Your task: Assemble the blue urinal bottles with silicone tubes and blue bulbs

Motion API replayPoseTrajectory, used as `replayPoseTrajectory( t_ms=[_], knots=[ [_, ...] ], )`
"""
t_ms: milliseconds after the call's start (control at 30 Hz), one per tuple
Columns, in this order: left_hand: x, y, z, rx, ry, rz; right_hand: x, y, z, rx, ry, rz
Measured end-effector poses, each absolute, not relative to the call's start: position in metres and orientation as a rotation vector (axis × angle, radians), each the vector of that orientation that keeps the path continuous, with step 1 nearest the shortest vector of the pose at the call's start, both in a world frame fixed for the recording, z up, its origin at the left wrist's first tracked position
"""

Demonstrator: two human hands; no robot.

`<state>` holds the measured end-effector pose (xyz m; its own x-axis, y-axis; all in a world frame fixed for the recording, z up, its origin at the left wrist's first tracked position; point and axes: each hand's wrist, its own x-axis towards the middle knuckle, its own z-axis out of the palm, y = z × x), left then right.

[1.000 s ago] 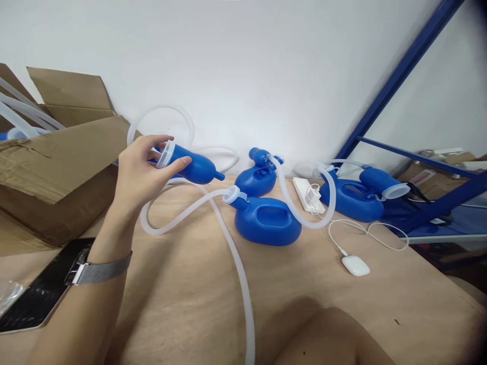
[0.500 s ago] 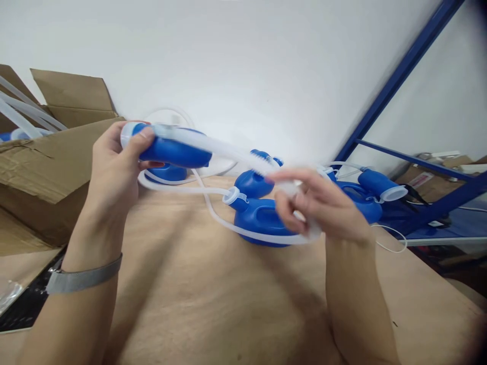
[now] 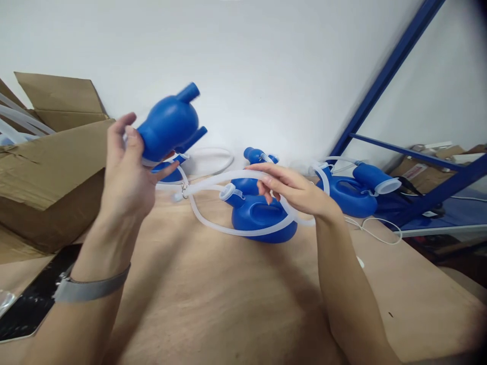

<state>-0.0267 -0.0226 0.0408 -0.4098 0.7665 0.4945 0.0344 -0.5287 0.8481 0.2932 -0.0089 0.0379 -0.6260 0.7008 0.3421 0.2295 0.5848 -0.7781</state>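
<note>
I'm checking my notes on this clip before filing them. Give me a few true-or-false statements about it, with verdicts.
1. The left hand holds a blue plastic bottle. True.
2. The right hand grips a cardboard flap. False: it holds a translucent tube.
3. A silver band circles the left wrist. True.
4. The bottle's two spouts point down at the table. False: they point up, away from the hand.

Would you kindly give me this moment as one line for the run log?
left hand: blue plastic bottle | right hand: translucent tube | nearby: second blue bottle
</note>
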Motion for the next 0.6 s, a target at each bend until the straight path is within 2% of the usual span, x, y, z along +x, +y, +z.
replayPoseTrajectory(
  t_ms=[200, 433, 600],
  knots=[
    [0.012, -0.022, 0.021, 1.292, 1.336, 1.874, 0.272, -0.018, 0.036, -0.71, -2.201, 0.89],
    [-0.007, -0.004, 0.011, 1.069, 1.177, 2.289, 0.289, -0.011, 0.037, -0.648, -2.086, 0.911],
    [-0.002, -0.007, 0.017, 0.945, 1.07, 2.186, 0.287, -0.01, 0.035, -0.69, -2.184, 0.844]
  ],
)
